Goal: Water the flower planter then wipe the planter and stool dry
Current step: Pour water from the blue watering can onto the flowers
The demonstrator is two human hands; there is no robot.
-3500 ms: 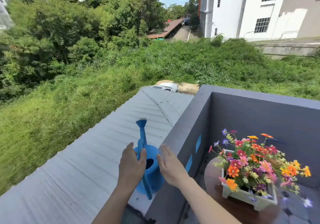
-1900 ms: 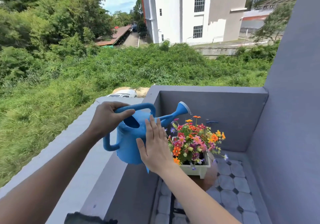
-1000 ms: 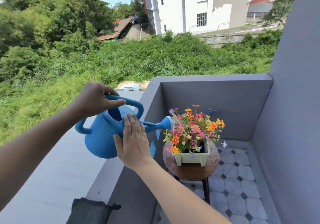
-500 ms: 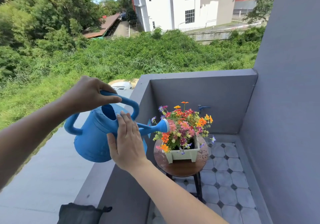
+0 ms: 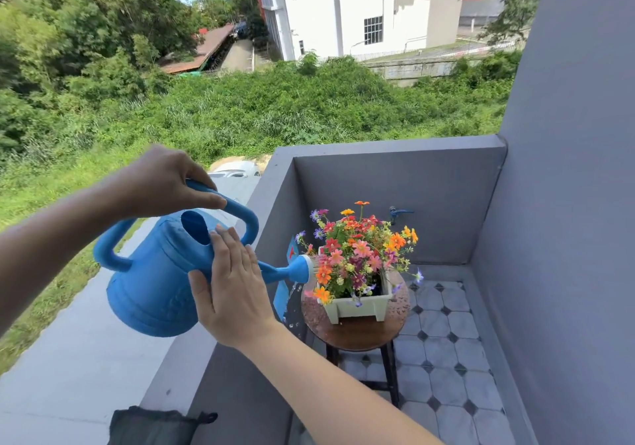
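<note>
A blue watering can (image 5: 154, 286) hangs tilted over the balcony wall, spout pointing right. My left hand (image 5: 161, 180) grips its top handle. My right hand (image 5: 233, 293) lies flat, fingers apart, against the can's near side. Water sprays from the rose (image 5: 304, 269) onto the colourful flowers (image 5: 359, 252) in a white planter (image 5: 357, 307). The planter stands on a round dark wooden stool (image 5: 357, 333), whose top is wet with drops.
A grey parapet wall (image 5: 275, 183) runs along the left and far side of the balcony, and a tall grey wall (image 5: 567, 204) closes the right. The floor is tiled (image 5: 446, 341). A dark cloth (image 5: 151, 425) lies on the ledge near me. A blue tap (image 5: 398, 211) sticks out behind the flowers.
The can came off the ledge, swung right and tipped toward the planter. Water now streams onto the flowers and the stool top has become wet.
</note>
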